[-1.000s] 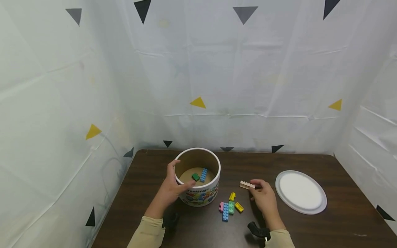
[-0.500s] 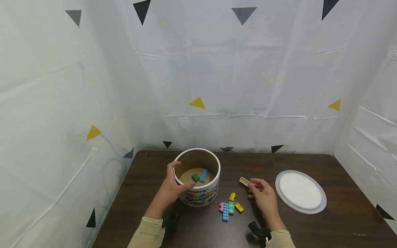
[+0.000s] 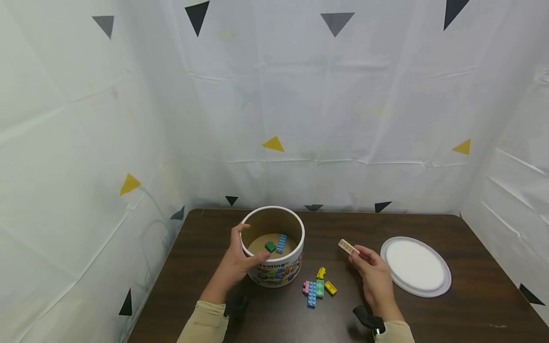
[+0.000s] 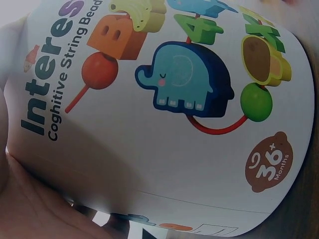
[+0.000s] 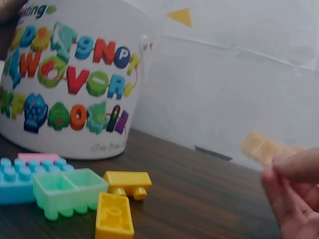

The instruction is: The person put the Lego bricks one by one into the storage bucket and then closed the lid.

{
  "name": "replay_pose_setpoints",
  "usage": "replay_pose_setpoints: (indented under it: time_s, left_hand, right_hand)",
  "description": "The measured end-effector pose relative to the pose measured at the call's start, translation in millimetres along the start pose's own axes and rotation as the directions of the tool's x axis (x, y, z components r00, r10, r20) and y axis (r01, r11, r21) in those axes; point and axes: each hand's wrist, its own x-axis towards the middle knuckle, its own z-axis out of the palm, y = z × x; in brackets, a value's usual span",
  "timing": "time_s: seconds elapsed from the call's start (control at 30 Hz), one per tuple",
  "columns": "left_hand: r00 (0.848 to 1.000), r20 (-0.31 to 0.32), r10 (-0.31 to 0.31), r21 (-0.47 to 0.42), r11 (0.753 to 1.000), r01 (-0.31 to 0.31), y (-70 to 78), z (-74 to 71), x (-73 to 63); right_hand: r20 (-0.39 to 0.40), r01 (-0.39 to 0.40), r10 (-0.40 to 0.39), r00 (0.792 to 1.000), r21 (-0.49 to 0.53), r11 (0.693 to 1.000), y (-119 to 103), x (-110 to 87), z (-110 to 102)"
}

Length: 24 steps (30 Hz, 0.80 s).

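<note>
My left hand (image 3: 235, 264) grips the rim of a round printed tub (image 3: 276, 274), thumb over the near edge and fingers on its left side. Inside the tub lie a green brick (image 3: 270, 246) and a blue brick (image 3: 280, 243). Pinched between the right hand's (image 3: 374, 274) thumb and fingers is a long beige toy brick (image 3: 348, 247), held above the table and tilted. In the right wrist view the beige brick (image 5: 264, 148) shows its hollow side, somewhat blurred. The left wrist view is filled by the tub's printed wall (image 4: 164, 159).
Between the hands lie a blue brick (image 3: 311, 294), a pink brick (image 3: 306, 287), a light green brick (image 3: 320, 288) and two yellow bricks (image 3: 330, 287). A white round lid (image 3: 416, 267) lies at the right on the dark wooden table (image 3: 467, 305). White sheeting (image 3: 326, 105) hangs behind.
The right hand has moved a little to the right and lifted the beige brick, turning it as it went. The left hand and tub have stayed in place.
</note>
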Motion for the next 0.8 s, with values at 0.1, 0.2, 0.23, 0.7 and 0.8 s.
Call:
replay_pose_setpoints:
  time_s: [0.1, 0.2, 0.23, 0.7, 0.8]
  left_hand:
    - [1.0, -0.003, 0.0, 0.01, 1.0, 0.0, 1.0, -1.0, -0.4]
    - [1.0, -0.002, -0.002, 0.024, 1.0, 0.002, 1.3, -1.7, -1.2]
    - [1.0, -0.002, -0.007, 0.026, 1.0, 0.007, 1.3, -1.9, -1.5]
    - [1.0, 0.005, 0.012, 0.045, 0.999, -0.012, 2.5, -2.5, 0.4]
    - [1.0, 0.001, 0.022, 0.052, 0.998, -0.022, 4.1, -2.2, 1.2]
  right_hand:
    - [0.041, -0.057, 0.051, 0.998, 0.148, 0.987, -0.4, 1.4, -0.2]
    - [0.101, -0.131, 0.104, 0.989, 0.316, 0.94, -2.7, 0.0, 3.9]
    - [0.124, -0.153, 0.115, 0.986, 0.359, 0.921, -4.4, -1.7, 6.7]
    - [0.465, -0.308, 0.088, 0.881, 0.42, 0.854, -80.6, -63.1, 132.0]
    - [0.531, -0.329, 0.064, 0.845, 0.422, 0.845, -82.2, -62.2, 157.5]
